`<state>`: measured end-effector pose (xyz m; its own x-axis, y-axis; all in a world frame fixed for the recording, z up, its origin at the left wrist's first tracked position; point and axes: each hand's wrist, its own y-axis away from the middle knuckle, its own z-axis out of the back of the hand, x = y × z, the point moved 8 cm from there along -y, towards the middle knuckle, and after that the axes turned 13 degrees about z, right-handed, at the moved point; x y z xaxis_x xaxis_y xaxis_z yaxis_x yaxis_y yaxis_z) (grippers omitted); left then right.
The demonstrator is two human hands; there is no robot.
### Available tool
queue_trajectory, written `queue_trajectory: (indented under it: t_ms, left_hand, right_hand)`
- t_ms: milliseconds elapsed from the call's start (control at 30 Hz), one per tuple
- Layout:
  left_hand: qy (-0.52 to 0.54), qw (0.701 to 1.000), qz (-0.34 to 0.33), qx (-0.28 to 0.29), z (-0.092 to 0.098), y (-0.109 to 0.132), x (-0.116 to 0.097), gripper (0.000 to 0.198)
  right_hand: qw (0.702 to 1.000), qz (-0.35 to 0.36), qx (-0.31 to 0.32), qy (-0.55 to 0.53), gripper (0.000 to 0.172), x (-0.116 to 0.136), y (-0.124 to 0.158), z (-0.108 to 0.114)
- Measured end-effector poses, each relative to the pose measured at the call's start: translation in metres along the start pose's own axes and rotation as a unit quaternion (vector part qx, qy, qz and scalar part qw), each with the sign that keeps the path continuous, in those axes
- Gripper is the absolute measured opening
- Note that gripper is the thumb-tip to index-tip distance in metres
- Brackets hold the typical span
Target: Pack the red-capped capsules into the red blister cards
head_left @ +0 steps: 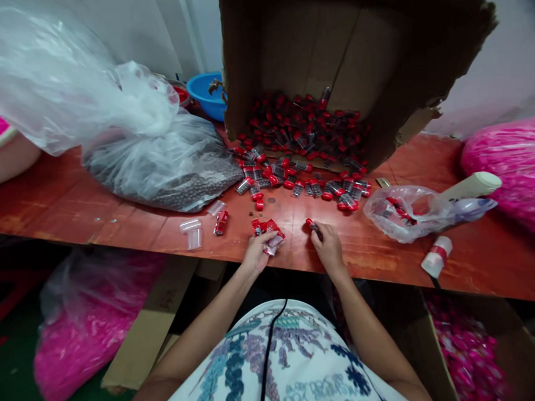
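In my left hand (pixel 255 254) are several red printed pieces with clear edges, like small wrappers or labels (pixel 273 230), pinched under the thumb. My right hand (pixel 329 247) holds a small clear tube with a red cap (pixel 311 224), its dark contents partly hidden by my fingers. Beyond both hands lies a loose pile of similar red-capped tubes (pixel 295 172). To the left are clear empty tubes (pixel 195 238) and a red-wrapped tube (pixel 221 222). Tiny dark beads lie near the left hand.
A cardboard box (pixel 325 44) on its side holds many more capped tubes. At left sits a clear bag of dark beads (pixel 172 168); at right, a plastic bag (pixel 393 222) and a white roll (pixel 437 256). Pink bags and boxes stand around and below the red table (pixel 117 227).
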<state>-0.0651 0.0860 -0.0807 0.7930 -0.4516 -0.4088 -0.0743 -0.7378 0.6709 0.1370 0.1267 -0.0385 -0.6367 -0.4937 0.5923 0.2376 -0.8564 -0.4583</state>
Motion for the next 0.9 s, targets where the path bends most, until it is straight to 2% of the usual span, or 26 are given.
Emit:
queue_trajectory:
  t_ms: [67,167,267,333,467,600,733,900]
  left_hand:
    - [0.007,1.000,0.011,-0.004,0.000,0.000,0.001,0.009]
    - [-0.011,1.000,0.002,-0.012,0.000,0.000,0.003,0.015]
    - [-0.044,0.999,-0.027,-0.011,-0.003,0.000,0.007,0.021]
    - [-0.058,0.997,-0.042,-0.006,-0.006,0.001,0.011,0.022]
    - [-0.052,0.998,-0.046,-0.004,-0.010,0.002,0.018,0.026]
    - [-0.013,0.999,-0.033,-0.024,-0.008,0.000,0.017,0.027]
    - [0.018,0.999,-0.018,-0.039,-0.007,-0.001,0.013,0.021]
    - [0.017,0.999,-0.020,-0.026,-0.015,0.002,0.010,0.018]
  right_hand:
    - [0.988,-0.076,-0.034,-0.128,0.030,-0.001,0.008,-0.004]
    - [0.922,-0.181,-0.066,-0.335,0.029,0.007,0.019,-0.020]
    - [0.852,-0.234,-0.057,-0.466,0.034,0.025,0.024,-0.034]
    - [0.829,-0.243,-0.036,-0.502,0.039,0.036,0.023,-0.040]
    - [0.834,-0.236,-0.039,-0.498,0.053,0.044,0.019,-0.039]
    - [0.846,-0.251,-0.059,-0.467,0.046,0.038,0.022,-0.032]
    - [0.868,-0.215,-0.001,-0.447,0.042,0.043,0.027,-0.029]
    - [0.891,-0.193,0.046,-0.408,0.043,0.052,0.034,-0.030]
